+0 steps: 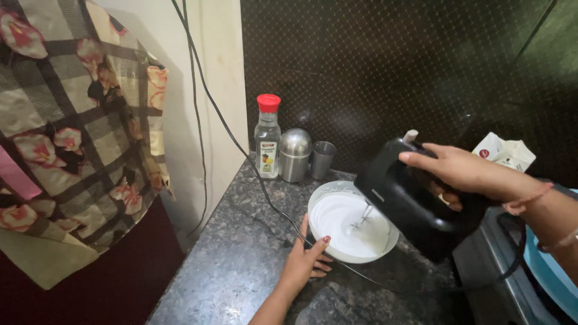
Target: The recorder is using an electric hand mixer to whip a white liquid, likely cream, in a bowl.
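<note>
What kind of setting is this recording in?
Most likely a home kitchen: a speckled stone counter, a black hand mixer held over a bowl of white cream, and a stove edge alongside.

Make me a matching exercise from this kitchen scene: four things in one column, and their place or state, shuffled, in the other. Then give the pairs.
Things:
1. hand mixer
2. white bowl
3. bottle with red cap
4. steel cup

Places or states:
A. at the far left of the row by the wall
B. steadied at its rim by the left hand
C. held from above by the right hand
D. right of the steel canister

Pairs: 1-C, 2-B, 3-A, 4-D
</note>
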